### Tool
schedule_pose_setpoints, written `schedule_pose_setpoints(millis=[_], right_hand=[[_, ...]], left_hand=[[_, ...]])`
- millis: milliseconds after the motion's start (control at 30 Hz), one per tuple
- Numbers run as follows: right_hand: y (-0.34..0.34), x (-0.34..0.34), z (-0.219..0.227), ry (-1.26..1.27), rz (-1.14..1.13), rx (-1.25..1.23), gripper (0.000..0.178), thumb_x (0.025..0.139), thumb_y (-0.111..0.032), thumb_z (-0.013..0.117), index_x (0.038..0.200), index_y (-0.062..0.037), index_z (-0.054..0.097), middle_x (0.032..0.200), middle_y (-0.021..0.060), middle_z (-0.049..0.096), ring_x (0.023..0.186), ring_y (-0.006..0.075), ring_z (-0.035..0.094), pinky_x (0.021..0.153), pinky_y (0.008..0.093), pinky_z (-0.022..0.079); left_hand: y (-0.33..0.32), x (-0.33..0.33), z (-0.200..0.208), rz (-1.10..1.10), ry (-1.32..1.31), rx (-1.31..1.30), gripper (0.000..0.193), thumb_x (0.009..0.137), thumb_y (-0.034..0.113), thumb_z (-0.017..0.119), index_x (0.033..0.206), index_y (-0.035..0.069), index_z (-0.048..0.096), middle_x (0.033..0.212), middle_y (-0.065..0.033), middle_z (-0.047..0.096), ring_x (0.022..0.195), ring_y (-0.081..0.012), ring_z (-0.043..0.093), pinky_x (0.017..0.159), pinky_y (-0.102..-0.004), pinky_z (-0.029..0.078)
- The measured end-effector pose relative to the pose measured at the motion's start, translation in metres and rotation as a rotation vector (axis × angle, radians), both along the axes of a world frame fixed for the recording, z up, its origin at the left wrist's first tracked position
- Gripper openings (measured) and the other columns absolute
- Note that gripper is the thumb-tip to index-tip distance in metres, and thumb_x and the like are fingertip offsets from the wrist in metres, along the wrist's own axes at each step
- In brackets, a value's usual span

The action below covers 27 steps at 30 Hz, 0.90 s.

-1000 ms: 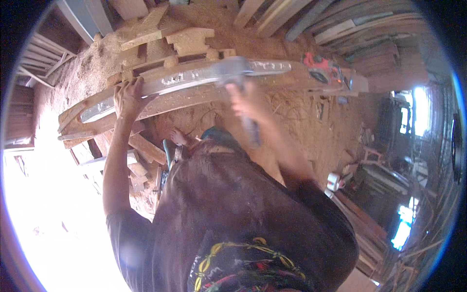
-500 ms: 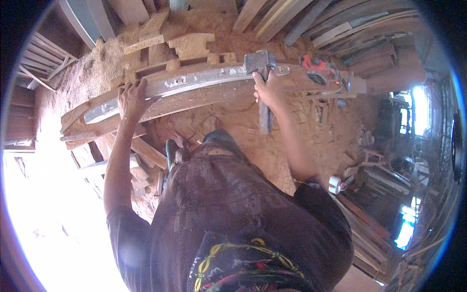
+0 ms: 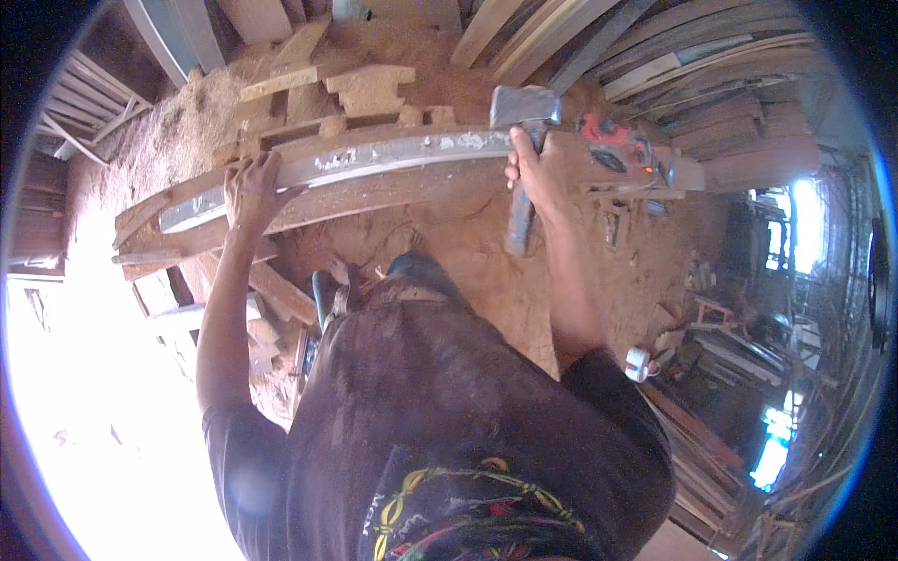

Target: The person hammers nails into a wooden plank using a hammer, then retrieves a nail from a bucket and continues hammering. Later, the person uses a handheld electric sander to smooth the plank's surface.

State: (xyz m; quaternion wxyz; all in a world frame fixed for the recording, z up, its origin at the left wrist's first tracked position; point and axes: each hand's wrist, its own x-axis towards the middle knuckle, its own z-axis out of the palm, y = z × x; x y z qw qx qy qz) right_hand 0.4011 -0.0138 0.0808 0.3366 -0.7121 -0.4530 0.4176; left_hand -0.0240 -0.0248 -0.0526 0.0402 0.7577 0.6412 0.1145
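Note:
A long grey piece of timber (image 3: 365,157) with white patches lies along a wider brown board. My left hand (image 3: 251,192) is closed over this timber near its left end, fingers across the top and thumb pointing right. My right hand (image 3: 541,173) grips a hammer (image 3: 526,107) by its handle, close under the heavy, blocky head. The head is over the right end of the timber; whether it touches cannot be made out. The handle's lower end hangs free below the hand.
A red-and-black power tool (image 3: 613,145) rests just right of the hammer. Cut wood blocks (image 3: 369,86) lie beyond the timber on sawdust. Stacked planks (image 3: 683,70) stand at the back right. A white container (image 3: 638,365) sits by my right elbow.
The hammer and my right hand have moved to the right along the timber. My left hand keeps its place on the timber.

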Motion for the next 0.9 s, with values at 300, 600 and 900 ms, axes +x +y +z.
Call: schedule_pose_setpoints(millis=[300,600,900], right_hand=[[0.001,0.004,-0.006,0.096,-0.04,-0.007,0.024,0.105,-0.027,0.065,0.109,-0.0069,0.052,0.073,0.001,0.056,0.052,0.0101,0.054,0.044,0.0284,0.047],[0.01,0.037,-0.016,0.101,0.115,-0.169,0.032,0.102,-0.029,0.068,0.115,-0.0082,0.049,0.071,0.0007,0.055,0.052,0.0125,0.057,0.043,0.0346,0.05],[-0.027,-0.051,-0.014,-0.674,0.182,-0.073,0.041,0.101,-0.029,0.063,0.122,0.0061,0.059,0.099,0.0296,0.07,0.092,0.0522,0.068,0.086,0.059,0.054]], left_hand=[[0.0,-0.002,-0.002,0.015,-0.036,0.007,0.066,0.073,0.061,0.085,0.115,0.015,0.064,0.112,-0.0047,0.071,0.114,-0.0269,0.066,0.101,-0.0468,0.043],[0.0,-0.005,-0.004,0.012,-0.013,0.03,0.065,0.074,0.06,0.084,0.115,0.014,0.064,0.112,-0.0042,0.071,0.112,-0.0273,0.067,0.098,-0.0462,0.045],[-0.003,-0.005,0.004,0.013,0.022,-0.01,0.066,0.074,0.059,0.084,0.119,0.015,0.065,0.118,-0.0051,0.071,0.113,-0.0285,0.067,0.098,-0.0474,0.045]])
